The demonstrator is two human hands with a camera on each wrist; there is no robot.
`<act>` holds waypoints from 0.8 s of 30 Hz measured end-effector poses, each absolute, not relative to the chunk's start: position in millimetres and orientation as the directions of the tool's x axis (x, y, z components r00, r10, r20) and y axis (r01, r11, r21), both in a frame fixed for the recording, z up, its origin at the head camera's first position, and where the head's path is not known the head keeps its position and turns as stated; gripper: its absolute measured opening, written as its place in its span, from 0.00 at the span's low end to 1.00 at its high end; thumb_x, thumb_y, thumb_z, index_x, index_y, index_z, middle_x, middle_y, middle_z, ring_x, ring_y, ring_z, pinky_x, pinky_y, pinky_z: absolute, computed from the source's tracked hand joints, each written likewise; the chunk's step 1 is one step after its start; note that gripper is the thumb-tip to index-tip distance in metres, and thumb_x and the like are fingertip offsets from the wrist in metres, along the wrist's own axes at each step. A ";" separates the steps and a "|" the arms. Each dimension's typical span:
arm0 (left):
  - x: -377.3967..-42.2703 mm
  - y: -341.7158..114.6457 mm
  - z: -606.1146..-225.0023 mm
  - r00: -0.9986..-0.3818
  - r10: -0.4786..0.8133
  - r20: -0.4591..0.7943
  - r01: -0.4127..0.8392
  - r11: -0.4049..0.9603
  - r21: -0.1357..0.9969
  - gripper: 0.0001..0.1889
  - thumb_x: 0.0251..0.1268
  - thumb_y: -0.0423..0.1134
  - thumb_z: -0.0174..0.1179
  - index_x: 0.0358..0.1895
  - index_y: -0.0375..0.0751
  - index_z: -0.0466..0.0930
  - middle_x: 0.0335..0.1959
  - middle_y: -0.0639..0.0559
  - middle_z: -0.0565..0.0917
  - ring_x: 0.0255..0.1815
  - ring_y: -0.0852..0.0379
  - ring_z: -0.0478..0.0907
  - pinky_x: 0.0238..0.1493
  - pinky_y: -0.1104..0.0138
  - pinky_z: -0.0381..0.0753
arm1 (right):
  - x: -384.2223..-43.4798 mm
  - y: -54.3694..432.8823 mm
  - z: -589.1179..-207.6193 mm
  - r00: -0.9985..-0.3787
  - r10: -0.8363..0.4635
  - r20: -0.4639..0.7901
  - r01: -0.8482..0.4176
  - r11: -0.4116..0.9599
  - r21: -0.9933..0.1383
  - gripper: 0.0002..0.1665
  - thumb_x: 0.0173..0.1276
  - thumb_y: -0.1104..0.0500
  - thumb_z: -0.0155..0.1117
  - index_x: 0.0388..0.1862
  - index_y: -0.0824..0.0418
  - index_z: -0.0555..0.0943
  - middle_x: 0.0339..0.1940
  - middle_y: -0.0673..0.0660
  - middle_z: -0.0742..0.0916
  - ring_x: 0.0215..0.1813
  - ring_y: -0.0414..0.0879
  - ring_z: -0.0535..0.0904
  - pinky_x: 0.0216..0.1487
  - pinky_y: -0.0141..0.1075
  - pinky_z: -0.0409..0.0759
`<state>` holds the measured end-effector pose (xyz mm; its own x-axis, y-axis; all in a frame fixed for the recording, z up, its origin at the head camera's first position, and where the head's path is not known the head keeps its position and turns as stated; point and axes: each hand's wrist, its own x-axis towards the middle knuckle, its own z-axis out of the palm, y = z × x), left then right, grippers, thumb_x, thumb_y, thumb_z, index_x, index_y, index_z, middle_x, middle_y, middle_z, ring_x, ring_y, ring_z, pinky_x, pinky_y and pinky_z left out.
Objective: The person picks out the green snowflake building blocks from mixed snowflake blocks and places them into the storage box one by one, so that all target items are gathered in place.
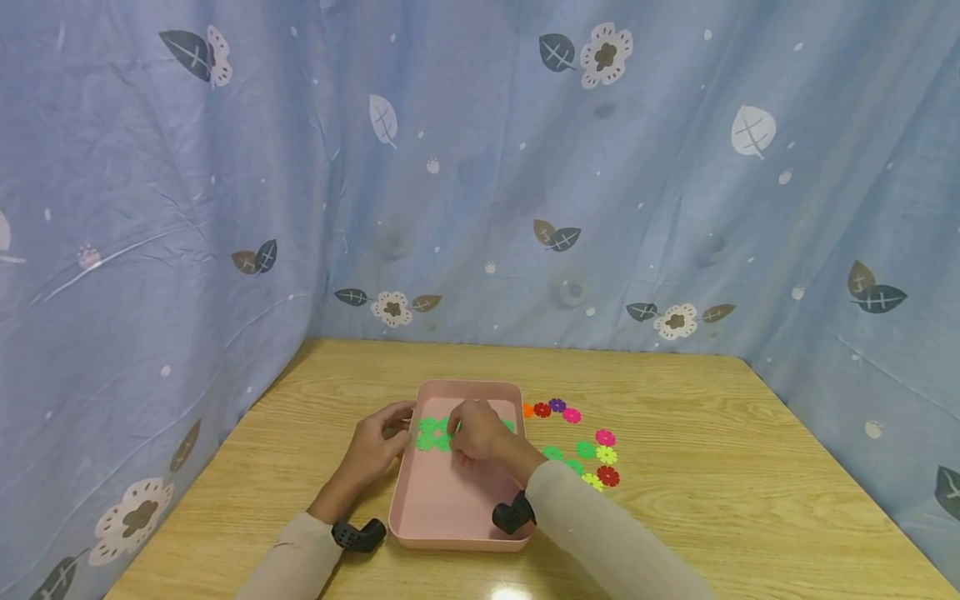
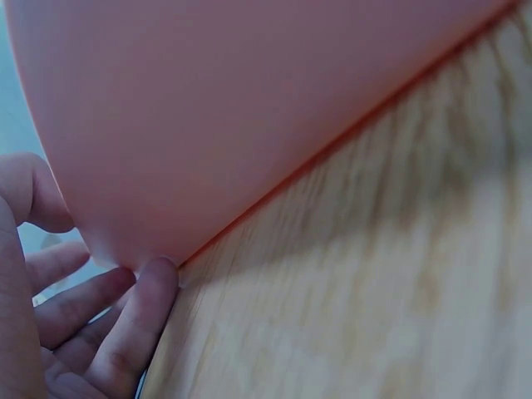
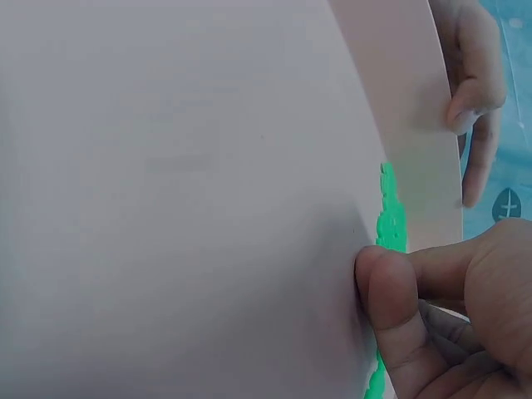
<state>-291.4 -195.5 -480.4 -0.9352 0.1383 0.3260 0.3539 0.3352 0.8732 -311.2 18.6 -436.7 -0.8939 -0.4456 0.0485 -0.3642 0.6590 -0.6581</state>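
Head view: a shallow pink tray (image 1: 457, 517) lay on a wood-grained desk (image 1: 712, 458), its long sides running away from the person. Green flower-shaped pieces (image 1: 426, 442) lay in its far half, set side by side in two rows at the left; the middle of the group was hidden by the right hand (image 1: 480, 433), and another green part showed beyond it, near the right wall. The right hand reached over that wall, its fingers bent down to the green pieces. The left hand (image 1: 372, 442) rested against the outside of the left wall. Loose flower-shaped pieces (image 1: 606, 437) lay on the desk to the right of the tray: orange, red, purple and pink ones beside its far end, and pink, yellow, red and green ones nearer the person. Black wrist devices (image 1: 358, 536) sat at the cuffs of pale sleeves (image 1: 600, 533). A printed blue curtain (image 1: 480, 167) hung behind the desk and at both sides.

Left wrist view: the tray's outer wall filled the upper area. The left grip was loosely bent, with fingertips touching the wall near its lower edge.

Right wrist view: the green pieces appeared nearly edge-on as a thin strip beside the tray wall. The right grip was narrow, thumb and finger pinching at this strip; the exact piece between them was hidden. Fingers of the left hand showed outside the wall.
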 end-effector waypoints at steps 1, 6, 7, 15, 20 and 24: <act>-291.2 -195.3 -480.1 -0.935 0.138 0.326 0.354 0.336 0.873 0.26 0.62 0.27 0.56 0.66 0.37 0.77 0.56 0.40 0.84 0.51 0.46 0.84 0.31 0.65 0.85 | -311.3 19.2 -436.7 -0.896 -0.442 0.051 -0.362 0.658 -0.660 0.10 0.59 0.75 0.62 0.37 0.68 0.86 0.08 0.51 0.82 0.11 0.42 0.80 0.21 0.33 0.82; -290.7 -195.1 -480.2 -0.935 0.133 0.330 0.355 0.343 0.870 0.27 0.61 0.27 0.56 0.66 0.37 0.77 0.56 0.40 0.84 0.52 0.45 0.84 0.32 0.66 0.85 | -311.6 23.3 -435.0 -0.903 -0.427 0.053 -0.343 0.640 -0.687 0.09 0.61 0.73 0.62 0.39 0.69 0.85 0.10 0.52 0.83 0.12 0.43 0.81 0.24 0.34 0.83; -290.7 -195.2 -480.2 -0.935 0.131 0.331 0.356 0.345 0.869 0.27 0.61 0.27 0.56 0.66 0.37 0.77 0.56 0.40 0.84 0.52 0.45 0.84 0.33 0.66 0.85 | -311.5 24.3 -434.1 -0.903 -0.426 0.046 -0.336 0.635 -0.695 0.09 0.62 0.73 0.62 0.40 0.69 0.85 0.11 0.53 0.83 0.13 0.44 0.81 0.24 0.34 0.83; -289.1 -194.4 -481.9 -0.934 0.134 0.333 0.359 0.352 0.865 0.26 0.62 0.28 0.56 0.66 0.38 0.78 0.55 0.40 0.85 0.51 0.45 0.84 0.32 0.66 0.86 | -309.4 41.5 -425.8 -0.894 -0.443 0.071 -0.362 0.618 -0.698 0.11 0.67 0.68 0.67 0.46 0.72 0.83 0.22 0.54 0.85 0.18 0.44 0.83 0.27 0.34 0.84; -286.6 -193.2 -481.9 -0.931 0.132 0.341 0.365 0.358 0.859 0.26 0.62 0.29 0.57 0.65 0.38 0.78 0.54 0.40 0.85 0.51 0.44 0.84 0.32 0.66 0.85 | -309.2 62.7 -417.1 -0.882 -0.461 0.095 -0.370 0.554 -0.746 0.12 0.68 0.71 0.63 0.48 0.76 0.81 0.24 0.65 0.85 0.19 0.50 0.84 0.23 0.36 0.83; -284.8 -192.8 -482.4 -0.928 0.133 0.348 0.372 0.358 0.856 0.25 0.63 0.28 0.56 0.65 0.37 0.78 0.53 0.39 0.85 0.51 0.43 0.84 0.32 0.66 0.85 | -308.2 81.7 -404.7 -0.893 -0.443 0.083 -0.340 0.541 -0.770 0.12 0.70 0.69 0.61 0.50 0.75 0.81 0.29 0.70 0.86 0.19 0.51 0.83 0.20 0.35 0.81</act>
